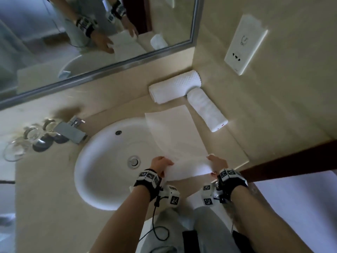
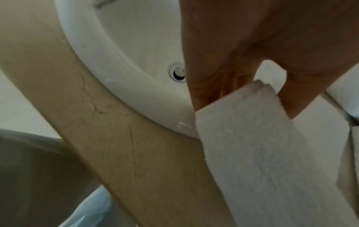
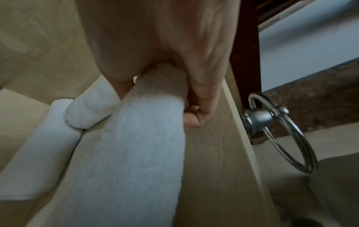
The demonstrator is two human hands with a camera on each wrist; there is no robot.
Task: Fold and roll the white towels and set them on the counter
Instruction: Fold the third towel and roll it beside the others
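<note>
A long folded white towel [image 1: 173,136] lies on the beige counter [image 1: 215,143], part of it over the sink's right rim. Its near end is lifted and curled back. My left hand [image 1: 160,164] pinches the left corner of that end; the wrist view shows the towel [image 2: 252,138] between my thumb and fingers [image 2: 209,86]. My right hand [image 1: 218,163] grips the right corner, fingers curled round the towel [image 3: 147,130]. Two rolled white towels sit in the back corner: a waffle-textured one [image 1: 173,86] along the mirror and a smoother one [image 1: 207,109] along the side wall.
A white oval sink [image 1: 102,172] with a drain [image 1: 134,161] fills the counter's middle. The chrome tap [image 1: 73,131] and several glasses [image 1: 27,139] stand at the left. A mirror [image 1: 91,33] runs along the back, a socket plate [image 1: 244,44] on the right wall. A chrome towel ring [image 3: 281,133] hangs at right.
</note>
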